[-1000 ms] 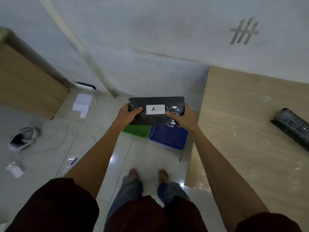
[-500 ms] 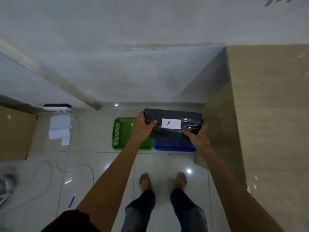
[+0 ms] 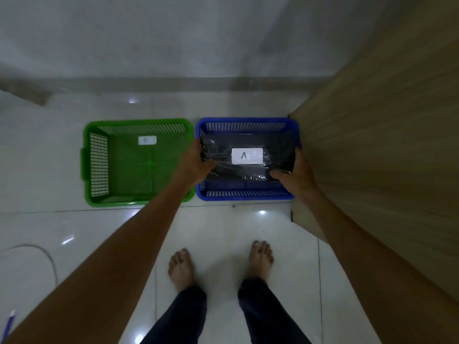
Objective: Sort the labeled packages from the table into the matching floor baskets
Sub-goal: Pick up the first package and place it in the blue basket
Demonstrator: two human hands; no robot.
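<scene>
- Nearest the camera, the person's bare feet [image 3: 218,264] stand on the pale tiled floor [image 3: 223,227], facing the two baskets; dark trouser legs show below them.
- Both arms stretch forward and down from the lower corners of the view, nearly straight, converging on one package.
- The left hand [image 3: 196,162] grips the left end of the package [image 3: 248,157], thumb on top and the other fingers hidden beneath.
- The right hand [image 3: 295,175] clamps the right end in the same manner, thumb lying over the near corner.
- The package is a dark, plastic-wrapped block held flat, its white label [image 3: 247,155] reading "A" facing up.
- It sits over the mouth of the blue basket [image 3: 246,194], covering most of the opening; whether it touches the bottom cannot be told.
- Step in hand, as a judgement: depositing the "A" package into the blue basket, presumably its match, though no label on that basket is visible.
- The next move likely calls for lowering it the last bit, spreading both hands to let go, then clearing the rim without catching it.
- The green basket [image 3: 99,162] stands just beside the blue one, on its left, holding nothing but a white tag [image 3: 147,140] too blurred to read.
- On the right, the wooden worktop [image 3: 385,157] rises beside the blue basket.
- Farthest off, a grey wall [image 3: 173,33] meets the floor behind both baskets.
</scene>
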